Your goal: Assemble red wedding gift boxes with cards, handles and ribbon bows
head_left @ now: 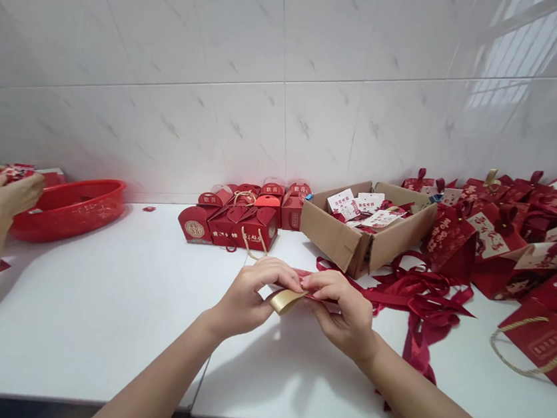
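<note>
My left hand [251,293] and my right hand [347,311] meet above the white table, fingertips nearly touching. A looped gold ribbon [285,301] sticks out from under my left fingers, which pinch it. Between both hands is a red piece [331,303] that looks like folded card; my fingers hide most of it, so its full shape does not show. My right thumb and fingers are closed on it. Just right of my right hand lies a tangled heap of dark red ribbons [412,291].
Behind my hands stand small red gift boxes [244,225] and a cardboard box [334,237] of printed cards. Finished-looking red boxes [448,242] crowd the right, with a rope-handled red bag [542,346]. At left, another person's hands [9,190] hold something red beside a red basin [74,212].
</note>
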